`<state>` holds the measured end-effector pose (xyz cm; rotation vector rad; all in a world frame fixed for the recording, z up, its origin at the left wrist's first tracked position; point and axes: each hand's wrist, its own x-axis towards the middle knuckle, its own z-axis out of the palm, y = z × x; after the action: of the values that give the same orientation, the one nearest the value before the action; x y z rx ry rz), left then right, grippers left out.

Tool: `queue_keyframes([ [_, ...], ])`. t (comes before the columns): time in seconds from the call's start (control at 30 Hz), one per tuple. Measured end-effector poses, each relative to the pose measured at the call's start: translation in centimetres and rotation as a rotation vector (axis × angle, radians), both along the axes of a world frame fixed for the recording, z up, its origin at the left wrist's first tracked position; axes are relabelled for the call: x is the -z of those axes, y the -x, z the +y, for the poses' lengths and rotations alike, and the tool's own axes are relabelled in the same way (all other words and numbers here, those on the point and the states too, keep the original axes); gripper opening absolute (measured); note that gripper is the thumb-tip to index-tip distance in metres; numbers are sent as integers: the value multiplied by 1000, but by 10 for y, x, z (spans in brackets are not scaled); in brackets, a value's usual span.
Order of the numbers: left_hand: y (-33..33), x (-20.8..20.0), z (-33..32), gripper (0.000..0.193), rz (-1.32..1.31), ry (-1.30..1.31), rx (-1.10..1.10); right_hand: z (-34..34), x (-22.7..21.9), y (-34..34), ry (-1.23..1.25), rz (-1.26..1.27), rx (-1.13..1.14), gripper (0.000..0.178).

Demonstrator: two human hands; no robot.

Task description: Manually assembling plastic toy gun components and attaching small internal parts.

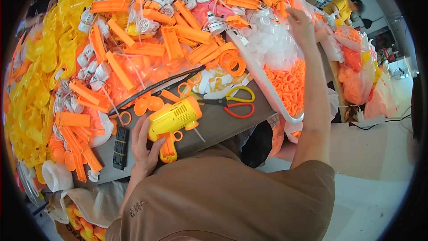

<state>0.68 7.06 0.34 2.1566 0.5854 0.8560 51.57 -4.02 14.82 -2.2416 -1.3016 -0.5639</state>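
Note:
My left hand (145,145) is closed around a yellow toy hair dryer body (175,117) at the table's front edge. The handle of the dryer shows an orange inside, and a small orange ring (178,135) sits beside it. Stretched out to the far right, my right hand (300,26) has its fingers drawn together above the translucent white caps (270,40), close to some orange parts. What it pinches, if anything, is too small to make out. Scissors (225,101) with yellow and red handles lie just right of the dryer.
Yellow shells (49,76) heap up on the left. Orange handle pieces (118,70) and white wired motors (100,76) cover the middle. A white-edged tray (267,93) holds small orange parts (287,87). A black strip (120,148) lies near the front edge. Another person (341,9) is far right.

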Motion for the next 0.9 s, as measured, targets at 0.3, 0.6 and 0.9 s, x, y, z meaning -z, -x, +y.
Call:
queue_keyframes([
  [0.3,2,0,1,62,8,176,-62,18,-19,-130,-330,748,24,27],
  [0.6,4,8,3,62,-23,260,-61,21,43,-222,419,-272,334,31],
  [0.9,8,12,2,64,-26,350,-9,49,47,-226,155,21,447,62],
])
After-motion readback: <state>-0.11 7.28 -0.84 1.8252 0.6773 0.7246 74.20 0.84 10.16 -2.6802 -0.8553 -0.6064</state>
